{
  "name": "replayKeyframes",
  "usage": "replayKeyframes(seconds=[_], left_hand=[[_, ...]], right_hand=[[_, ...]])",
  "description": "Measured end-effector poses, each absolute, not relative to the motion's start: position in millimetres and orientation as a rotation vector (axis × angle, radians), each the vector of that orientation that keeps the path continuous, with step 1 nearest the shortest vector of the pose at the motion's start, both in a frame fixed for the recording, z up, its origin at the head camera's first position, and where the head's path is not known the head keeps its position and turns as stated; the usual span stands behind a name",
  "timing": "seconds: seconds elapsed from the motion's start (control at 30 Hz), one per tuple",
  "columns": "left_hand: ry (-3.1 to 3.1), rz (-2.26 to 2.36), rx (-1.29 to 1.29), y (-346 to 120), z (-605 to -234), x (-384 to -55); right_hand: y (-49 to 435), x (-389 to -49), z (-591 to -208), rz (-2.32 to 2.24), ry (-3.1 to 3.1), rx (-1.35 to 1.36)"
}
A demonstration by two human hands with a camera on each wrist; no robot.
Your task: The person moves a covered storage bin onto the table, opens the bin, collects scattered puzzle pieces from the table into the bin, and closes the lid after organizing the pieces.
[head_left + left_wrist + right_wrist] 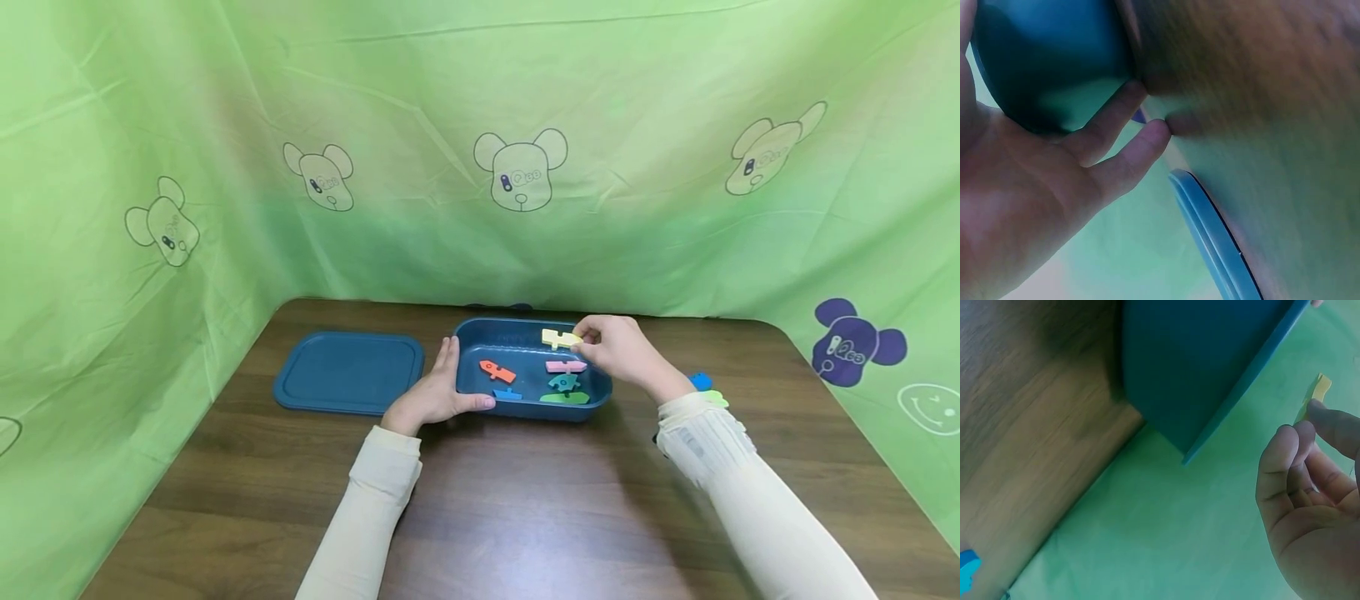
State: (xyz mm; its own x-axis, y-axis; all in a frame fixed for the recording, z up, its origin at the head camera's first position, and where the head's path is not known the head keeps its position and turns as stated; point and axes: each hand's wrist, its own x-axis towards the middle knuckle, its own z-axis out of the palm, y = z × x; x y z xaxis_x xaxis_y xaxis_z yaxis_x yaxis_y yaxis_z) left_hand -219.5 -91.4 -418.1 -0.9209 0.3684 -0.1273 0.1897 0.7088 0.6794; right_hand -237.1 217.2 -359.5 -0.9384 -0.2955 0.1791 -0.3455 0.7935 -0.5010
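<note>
A dark blue lunch-box-like container (534,410) stands on the table with several small coloured puzzle-like pieces inside. My left hand (438,392) lies against its left side, fingers straight along the outer wall and thumb at the front rim. In the left wrist view, two fingers (1132,153) extend beside the container wall. Over the container's back right part, my right hand (618,346) pinches a notched yellow piece (557,337) between thumb and fingertips. Below it lie a pink piece (566,367), a teal piece (564,382), a green piece (566,398), an orange piece (497,371) and a blue piece (507,394).
A flat blue lid (352,372) lies on the wooden table (480,517) left of the container. Beyond the right forearm, a blue piece (701,381) and a light green piece (716,398) are partly hidden by the sleeve. A green printed curtain (420,250) hangs behind the table.
</note>
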Motion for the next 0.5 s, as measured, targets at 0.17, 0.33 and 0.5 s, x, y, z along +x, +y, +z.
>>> replayKeyframes(seconds=[0.17,0.33,0.5], left_hand=[[2.663,1.015,0.437,-90.8,-418.5,-219.9],[2.665,1.015,0.438,-91.3,-418.5,-220.3],[2.663,1.014,0.444,-91.3,-417.4,-220.1]], right_hand=[[207.2,-236.3,-361.6,0.813,-2.911,0.554],[197.8,-236.0,-365.5,0.797,-2.915,0.584],[191.3,-234.9,-369.9,0.792,-2.913,0.628]])
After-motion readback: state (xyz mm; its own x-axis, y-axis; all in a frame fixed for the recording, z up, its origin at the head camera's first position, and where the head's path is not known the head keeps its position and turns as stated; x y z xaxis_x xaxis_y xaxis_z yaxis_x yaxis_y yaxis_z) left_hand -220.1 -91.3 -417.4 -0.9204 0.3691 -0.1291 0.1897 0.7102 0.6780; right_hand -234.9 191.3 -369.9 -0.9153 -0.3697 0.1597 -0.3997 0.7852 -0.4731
